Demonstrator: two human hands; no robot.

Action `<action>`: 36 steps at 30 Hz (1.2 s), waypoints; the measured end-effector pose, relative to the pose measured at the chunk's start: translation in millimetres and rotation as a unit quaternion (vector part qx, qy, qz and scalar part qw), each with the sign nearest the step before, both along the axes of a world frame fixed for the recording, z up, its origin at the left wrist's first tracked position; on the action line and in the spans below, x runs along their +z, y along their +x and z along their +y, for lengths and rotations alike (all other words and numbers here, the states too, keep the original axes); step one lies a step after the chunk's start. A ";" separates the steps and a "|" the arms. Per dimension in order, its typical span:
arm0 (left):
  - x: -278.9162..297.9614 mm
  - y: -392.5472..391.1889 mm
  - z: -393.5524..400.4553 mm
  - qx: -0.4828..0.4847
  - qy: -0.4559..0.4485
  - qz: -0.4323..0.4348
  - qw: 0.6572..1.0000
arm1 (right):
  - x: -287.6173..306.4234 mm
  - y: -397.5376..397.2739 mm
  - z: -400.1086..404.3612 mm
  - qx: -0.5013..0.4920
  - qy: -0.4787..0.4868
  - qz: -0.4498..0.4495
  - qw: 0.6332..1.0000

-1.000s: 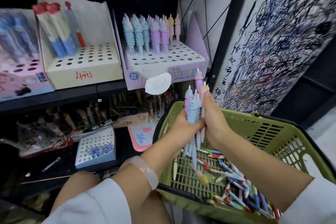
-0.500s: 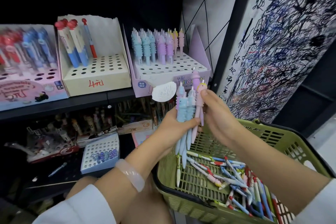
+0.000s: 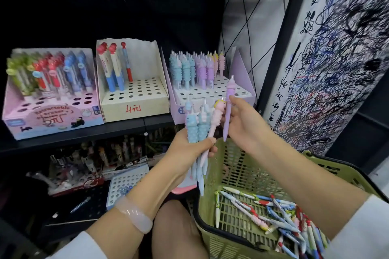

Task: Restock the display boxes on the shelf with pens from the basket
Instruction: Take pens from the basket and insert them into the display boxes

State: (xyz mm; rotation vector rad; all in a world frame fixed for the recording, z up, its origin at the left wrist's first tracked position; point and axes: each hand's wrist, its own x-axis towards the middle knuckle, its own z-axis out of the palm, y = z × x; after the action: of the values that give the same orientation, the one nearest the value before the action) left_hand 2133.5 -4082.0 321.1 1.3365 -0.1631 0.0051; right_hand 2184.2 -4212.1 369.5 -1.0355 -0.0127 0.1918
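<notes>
Currently mid-task, by my reading. Left hand [image 3: 189, 149] is closed round a bunch of unicorn pens [image 3: 201, 124], blue and pink, tips down, held above the near rim of the green basket [image 3: 237, 174]. Right hand [image 3: 246, 120] pinches a single purple pen [image 3: 228, 107] between thumb and fingers, upright, just in front of the purple unicorn box [image 3: 179, 109] on the shelf [image 3: 117, 130].

Done so far, as far as visible: unicorn box has its back rows filled with blue, purple and pink-yellow pens; front rows show open holes. Left to do:
- unicorn box, front rows;
- cream box [image 3: 134, 107], middle of shelf, only three pens at back left, nearly all holes empty;
- pink box [image 3: 52, 115], far left, back rows full, front holes open.

Basket holds a loose heap of mixed pens [image 3: 273, 210], mostly red, blue and white, lying flat at the right end. Judgement: well under half complete.

Surroundings: dark shop shelving, black back wall. Lower shelf [image 3: 63, 212] cluttered with stationery, a white holed tray [image 3: 126, 185] and a loose pen; details blurred. To the right, a white panel [image 3: 341, 69] covered in ink scribbles. Bare knee visible beside the basket; pale bangle [image 3: 134, 216] on left wrist.
</notes>
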 end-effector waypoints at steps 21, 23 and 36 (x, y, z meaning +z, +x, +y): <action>1.0 -6.3 70.6 0.142 -0.019 -0.011 0.990 | -1.3 -0.5 69.3 0.071 -0.135 -0.162 0.975; -1.7 -4.7 71.1 0.149 0.001 -0.005 0.989 | -3.2 -2.8 72.7 0.058 -0.171 -0.181 0.967; -4.9 8.1 76.8 0.166 0.014 -0.006 0.986 | 46.9 41.9 32.1 -0.157 -0.294 -0.310 0.891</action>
State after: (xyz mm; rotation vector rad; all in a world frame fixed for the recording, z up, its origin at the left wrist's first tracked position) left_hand 2141.6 -4005.3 316.1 1.3787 0.0501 0.2929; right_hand 2226.2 -4180.0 416.5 -1.6513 -0.3853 -0.4693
